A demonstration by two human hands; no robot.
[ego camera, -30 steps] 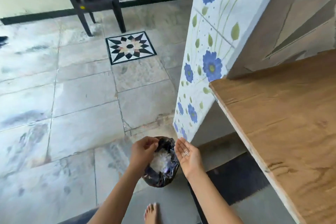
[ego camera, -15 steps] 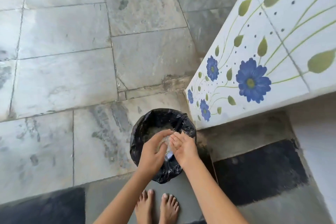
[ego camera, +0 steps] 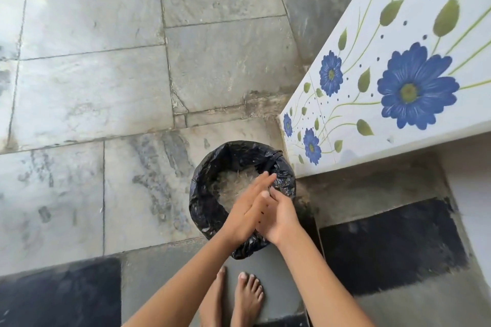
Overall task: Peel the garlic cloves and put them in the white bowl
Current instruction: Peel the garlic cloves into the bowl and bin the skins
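We are pressing our left hand [ego camera: 245, 211] and right hand [ego camera: 280, 218] together over the black-lined bin [ego camera: 206, 202], fingers straight, gripping nothing; pale scraps [ego camera: 233, 186] inside, possibly garlic skins.

Bare forearms [ego camera: 183, 276] and bare feet [ego camera: 247, 296] (toenails cut short).

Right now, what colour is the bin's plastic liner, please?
The crinkled plastic liner is black; head view.

Single head view, steep downward over the bin [ego camera: 212, 210] and bare feet [ego camera: 239, 297], floor-facing.
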